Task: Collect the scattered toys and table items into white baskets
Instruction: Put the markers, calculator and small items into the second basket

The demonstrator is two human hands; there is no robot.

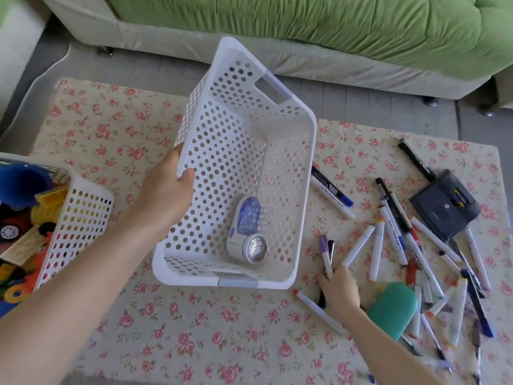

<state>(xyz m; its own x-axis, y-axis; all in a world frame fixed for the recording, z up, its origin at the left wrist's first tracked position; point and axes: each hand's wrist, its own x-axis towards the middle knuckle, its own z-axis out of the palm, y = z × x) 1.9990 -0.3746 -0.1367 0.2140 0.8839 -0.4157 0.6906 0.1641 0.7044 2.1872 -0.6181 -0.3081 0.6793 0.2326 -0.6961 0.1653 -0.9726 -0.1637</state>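
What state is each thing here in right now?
white basket: tilted, gripped by left hand
lint shaver: lying inside it
toy basket: filled, on the table
markers: scattered on the table; several gripped by right hand
teal case: lying among markers

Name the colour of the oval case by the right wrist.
Teal green; the oval case shows best in the head view.

Grips tilted white basket [222, 151] containing lint shaver [247, 232] by side rim with left hand [169, 195]; pinches markers [327, 259] on counter [194, 329] with right hand [340, 290].
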